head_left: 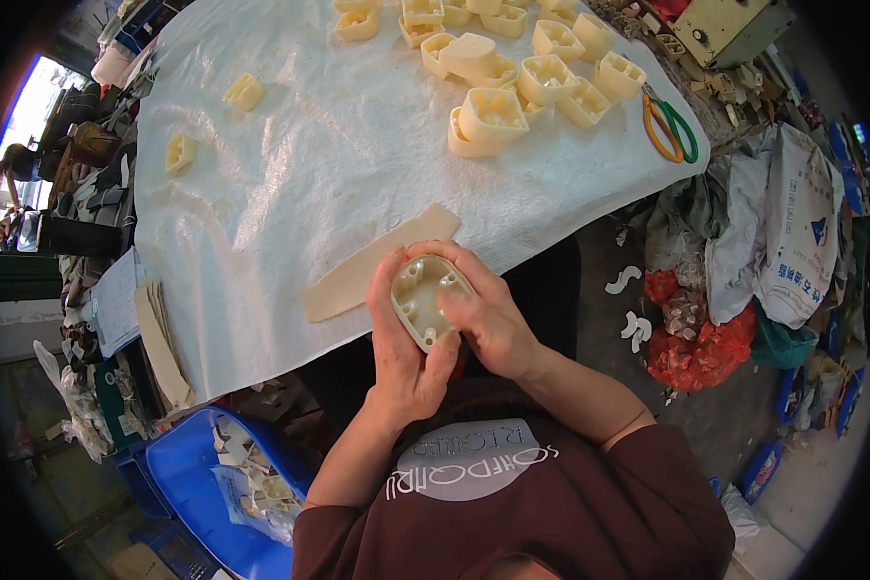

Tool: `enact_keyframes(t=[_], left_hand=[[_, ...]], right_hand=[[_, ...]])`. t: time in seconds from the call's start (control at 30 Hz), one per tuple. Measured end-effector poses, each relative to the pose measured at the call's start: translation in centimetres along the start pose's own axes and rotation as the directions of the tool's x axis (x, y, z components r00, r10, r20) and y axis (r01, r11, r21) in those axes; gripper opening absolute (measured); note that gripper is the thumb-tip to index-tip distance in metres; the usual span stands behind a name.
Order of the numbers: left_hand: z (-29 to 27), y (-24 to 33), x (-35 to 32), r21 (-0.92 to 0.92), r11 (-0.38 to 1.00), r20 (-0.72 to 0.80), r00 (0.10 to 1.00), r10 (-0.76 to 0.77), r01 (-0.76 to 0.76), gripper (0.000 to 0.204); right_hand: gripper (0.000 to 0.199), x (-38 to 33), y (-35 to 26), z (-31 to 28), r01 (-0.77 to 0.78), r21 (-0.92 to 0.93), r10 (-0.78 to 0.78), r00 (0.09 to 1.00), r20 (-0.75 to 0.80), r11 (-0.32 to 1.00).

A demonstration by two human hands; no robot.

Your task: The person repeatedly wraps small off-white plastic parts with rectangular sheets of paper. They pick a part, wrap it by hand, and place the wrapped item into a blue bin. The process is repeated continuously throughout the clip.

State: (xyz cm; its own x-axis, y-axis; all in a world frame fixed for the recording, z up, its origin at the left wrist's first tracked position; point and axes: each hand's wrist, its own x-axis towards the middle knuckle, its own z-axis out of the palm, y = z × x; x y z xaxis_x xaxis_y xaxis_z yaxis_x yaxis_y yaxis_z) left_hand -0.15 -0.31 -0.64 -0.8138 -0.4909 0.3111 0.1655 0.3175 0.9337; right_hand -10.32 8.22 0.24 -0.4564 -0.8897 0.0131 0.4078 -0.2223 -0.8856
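Both my hands hold a hollow, cream plastic shoe heel above the table's near edge, its open side with small inner posts facing up. My left hand wraps its left side and lower end, thumb at the bottom. My right hand grips the right side, fingers curled round the top and thumb pressed over the rim toward the inside. Just beyond my hands, a flat beige strip lies slantwise on the white sheet, partly hidden by my left fingers.
Several more cream heels are heaped at the back right. Two single heels lie at the left. Scissors with orange and green handles rest near the right edge. Stacked strips lie front left, above a blue bin of scraps.
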Motion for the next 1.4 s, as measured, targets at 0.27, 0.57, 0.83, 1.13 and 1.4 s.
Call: enact_keyframes(t=[0.27, 0.57, 0.83, 1.13, 1.4], left_hand=[[1.1, -0.2, 0.3, -0.282, 0.951, -0.199, 0.962, -0.186, 0.126, 0.071], [-0.5, 0.4, 1.2, -0.573, 0.749, 0.027, 0.921, -0.39, 0.334, 0.082], [-1.4, -1.1, 0.7, -0.803, 0.463, 0.267, 0.921, -0.284, 0.375, 0.064], [-1.0, -0.8, 0.4, -0.855, 0.346, 0.259, 0.895, -0.363, 0.387, 0.058], [-1.0, -0.1, 0.7, -0.744, 0.454, 0.239, 0.829, -0.506, 0.491, 0.047]], right_hand=[[0.049, -0.2, 1.5, -0.5, 0.227, -0.319, -0.214, 0.974, 0.075, 0.92], [0.088, 0.2, 0.7, -2.2, 0.3, -0.594, -0.245, 0.954, 0.174, 0.746], [0.081, -0.2, 1.2, -1.1, 0.341, -0.648, -0.314, 0.935, 0.162, 0.681], [0.081, -0.1, 1.4, -1.8, 0.359, -0.642, -0.274, 0.933, 0.233, 0.677], [0.07, -0.2, 2.1, -1.8, 0.405, -0.513, -0.286, 0.911, 0.297, 0.757]])
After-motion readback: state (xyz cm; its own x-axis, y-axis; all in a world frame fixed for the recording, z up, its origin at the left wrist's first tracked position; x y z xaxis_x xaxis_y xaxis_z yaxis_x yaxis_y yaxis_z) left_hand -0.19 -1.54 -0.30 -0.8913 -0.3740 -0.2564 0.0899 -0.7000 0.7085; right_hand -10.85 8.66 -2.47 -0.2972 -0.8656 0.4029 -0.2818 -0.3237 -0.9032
